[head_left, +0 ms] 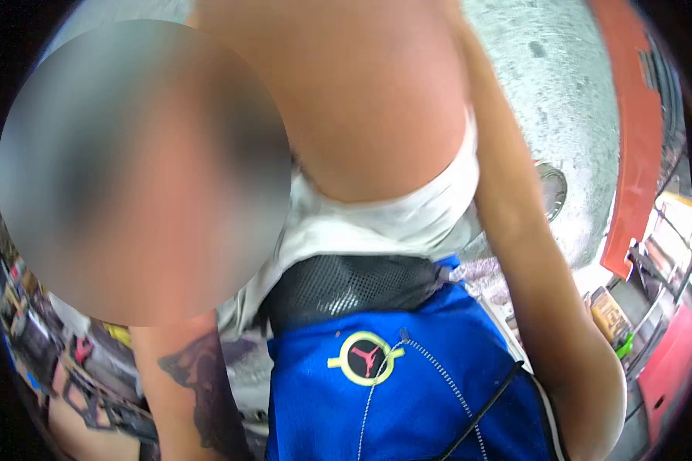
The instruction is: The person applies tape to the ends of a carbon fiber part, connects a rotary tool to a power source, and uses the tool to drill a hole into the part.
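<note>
My left forearm [200, 392], with a dark tattoo, runs up from the bottom edge into a round blurred patch. That patch covers whatever my left hand is doing. On the other side, my right arm [530, 215] bends at the elbow near the lower right and reaches up past a bare leg [369, 100]. My right hand is out of frame. Between the arms lies a blue garment [315, 415] with a round yellow-rimmed badge [367, 359], a striped cord and a black mesh panel [346, 288]. White cloth [377, 227] shows above it, against the leg.
Pale, stained concrete floor [553, 84] spreads across the upper right, with a round disc [553, 190] on it. An orange-red beam [634, 131] and a red panel [677, 369] stand at right. Dark parts and tools [92, 392] clutter the lower left.
</note>
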A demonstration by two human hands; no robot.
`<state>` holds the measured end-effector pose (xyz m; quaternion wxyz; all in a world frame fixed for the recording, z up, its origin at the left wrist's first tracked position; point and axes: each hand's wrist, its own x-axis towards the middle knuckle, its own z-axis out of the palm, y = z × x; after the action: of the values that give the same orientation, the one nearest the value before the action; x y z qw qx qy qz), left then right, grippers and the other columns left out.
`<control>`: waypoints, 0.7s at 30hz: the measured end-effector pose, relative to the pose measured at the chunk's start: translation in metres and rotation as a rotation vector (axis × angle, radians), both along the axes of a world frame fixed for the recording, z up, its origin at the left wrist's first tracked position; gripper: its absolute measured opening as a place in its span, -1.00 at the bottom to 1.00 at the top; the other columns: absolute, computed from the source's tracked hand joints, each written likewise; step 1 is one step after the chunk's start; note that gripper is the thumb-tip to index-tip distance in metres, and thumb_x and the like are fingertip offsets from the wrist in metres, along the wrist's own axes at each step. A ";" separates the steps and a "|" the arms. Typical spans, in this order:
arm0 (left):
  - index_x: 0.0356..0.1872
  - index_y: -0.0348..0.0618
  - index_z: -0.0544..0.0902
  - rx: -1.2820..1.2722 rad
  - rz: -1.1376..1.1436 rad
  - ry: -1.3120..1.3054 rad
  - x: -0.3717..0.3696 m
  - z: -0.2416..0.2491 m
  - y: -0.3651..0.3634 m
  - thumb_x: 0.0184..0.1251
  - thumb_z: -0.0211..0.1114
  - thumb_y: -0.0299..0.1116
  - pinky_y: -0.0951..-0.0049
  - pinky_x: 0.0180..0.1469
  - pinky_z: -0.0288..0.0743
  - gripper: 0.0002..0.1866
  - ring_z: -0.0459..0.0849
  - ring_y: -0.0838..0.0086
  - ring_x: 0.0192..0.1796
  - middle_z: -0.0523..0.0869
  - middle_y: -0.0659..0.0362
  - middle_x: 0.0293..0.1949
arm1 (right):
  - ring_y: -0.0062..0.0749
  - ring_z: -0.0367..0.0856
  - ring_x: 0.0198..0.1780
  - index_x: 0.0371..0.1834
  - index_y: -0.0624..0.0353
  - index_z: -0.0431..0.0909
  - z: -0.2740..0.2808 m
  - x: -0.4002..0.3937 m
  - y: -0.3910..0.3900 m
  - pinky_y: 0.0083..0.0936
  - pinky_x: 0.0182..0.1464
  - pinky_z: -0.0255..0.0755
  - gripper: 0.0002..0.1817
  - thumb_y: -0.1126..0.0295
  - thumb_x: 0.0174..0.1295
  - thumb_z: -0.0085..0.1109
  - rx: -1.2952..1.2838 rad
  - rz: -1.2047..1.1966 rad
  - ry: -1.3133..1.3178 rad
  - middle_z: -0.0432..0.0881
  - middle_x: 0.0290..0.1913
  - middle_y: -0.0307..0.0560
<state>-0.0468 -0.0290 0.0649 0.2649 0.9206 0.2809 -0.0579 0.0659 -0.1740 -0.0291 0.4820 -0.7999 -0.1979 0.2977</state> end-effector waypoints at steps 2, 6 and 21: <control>0.26 0.10 0.66 0.058 0.026 0.157 0.008 0.014 -0.016 0.56 0.19 -0.03 0.25 0.29 0.49 -0.61 0.64 0.30 0.22 0.67 -0.13 0.20 | -0.18 0.46 0.44 0.62 -0.06 0.22 -0.005 0.006 0.002 -0.30 0.49 0.27 -0.22 0.31 0.32 0.30 -0.017 -0.042 0.016 0.53 0.37 0.26; 0.33 -0.17 0.54 -0.255 -0.322 -0.296 0.028 -0.090 0.059 0.48 0.24 -0.33 0.34 -0.04 0.52 -0.56 0.68 0.42 -0.13 0.75 0.13 -0.15 | -0.50 0.47 -0.37 0.37 0.10 0.57 -0.016 0.012 0.004 -0.48 -0.27 0.45 -0.34 0.28 0.11 0.38 0.247 -0.070 -0.052 0.49 -0.37 -0.22; 0.31 -0.17 0.57 -0.591 -0.287 -0.216 0.021 -0.066 0.060 0.49 0.27 -0.38 0.42 -0.16 0.44 -0.59 0.51 0.58 -0.27 0.63 0.26 -0.29 | -0.39 0.42 -0.11 0.40 0.09 0.56 -0.009 0.009 0.007 -0.45 -0.02 0.43 -0.32 0.22 0.13 0.39 0.186 -0.066 -0.087 0.35 -0.13 -0.14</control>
<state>-0.0255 0.0309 -0.0012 0.5377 0.8349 0.0901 -0.0757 0.0748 -0.1675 -0.0380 0.5548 -0.7698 -0.2189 0.2271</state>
